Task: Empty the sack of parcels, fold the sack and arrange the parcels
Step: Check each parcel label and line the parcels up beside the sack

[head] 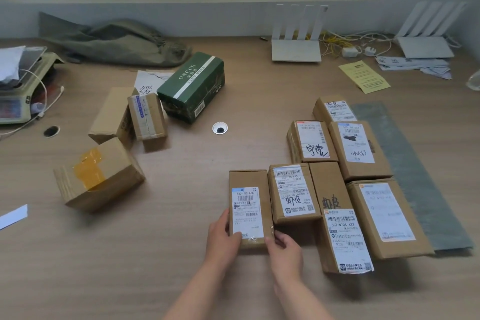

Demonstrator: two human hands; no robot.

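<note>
While both hands close on its near end, a narrow brown parcel (248, 205) lies flat on the wooden surface (181, 254), long side running away from the person. It is plain cardboard with a white shipping label covering most of its top and clear tape at the near edge. The left hand (223, 236) grips the left side, its thumb lying over the label's lower corner; the right hand (284, 249) grips the near right corner, its fingers (270, 240) curled against the cardboard. The parcel thus sits clamped between the two hands, resting on the surface.

Just to its right stands a shorter labelled parcel (292, 193), touching or nearly so, then a long box (340, 228) with handwriting and a label, and a wide box (387, 215) at the row's end. Behind them lie three more labelled boxes (359, 148) in a second row, beside a grey-green strip (415, 176) on the surface.

Well apart to the left, a box with yellow tape (98, 176) sits tilted, with two brown cartons (130, 115) beyond it and a dark green box (192, 86) farther still. At the far edge, against the wall, the olive sack (111, 41) lies crumpled and unfolded.
</note>
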